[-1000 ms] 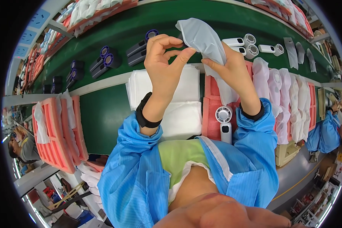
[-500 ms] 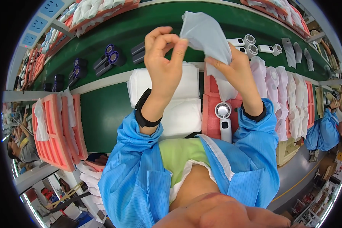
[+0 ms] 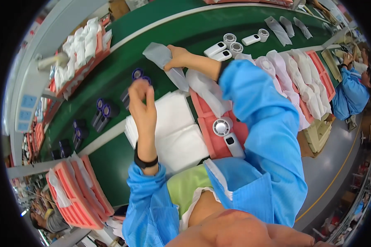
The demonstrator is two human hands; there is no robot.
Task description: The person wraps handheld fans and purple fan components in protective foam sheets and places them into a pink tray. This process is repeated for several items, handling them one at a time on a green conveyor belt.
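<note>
My right hand (image 3: 178, 58) is closed on a translucent plastic bag (image 3: 157, 54), held above the green worktop; the bag hangs down beside the wrist. My left hand (image 3: 143, 101) reaches over the worktop, its fingertips smeared by motion at a dark handheld fan with a purple ring (image 3: 137, 74). Whether it touches or grips that fan cannot be made out. Below and between the hands lies a stack of white sheets or bags (image 3: 175, 113). To its right, a white handheld fan (image 3: 223, 126) rests on a pink foam tray (image 3: 208, 140), near a bagged item (image 3: 206, 88).
More dark purple-ringed fans (image 3: 105, 111) line the left of the worktop (image 3: 113, 164). Several white fans (image 3: 228, 48) and flat bags (image 3: 278, 31) lie further back. Pink trays (image 3: 76, 201) stand at the left; bagged fans (image 3: 294, 78) fill trays at the right. A co-worker (image 3: 352, 90) sits beyond.
The view has turned. My right hand has carried the bag leftward, away from the pink tray. My left hand has left the bag and moved to the purple-ringed fans.
</note>
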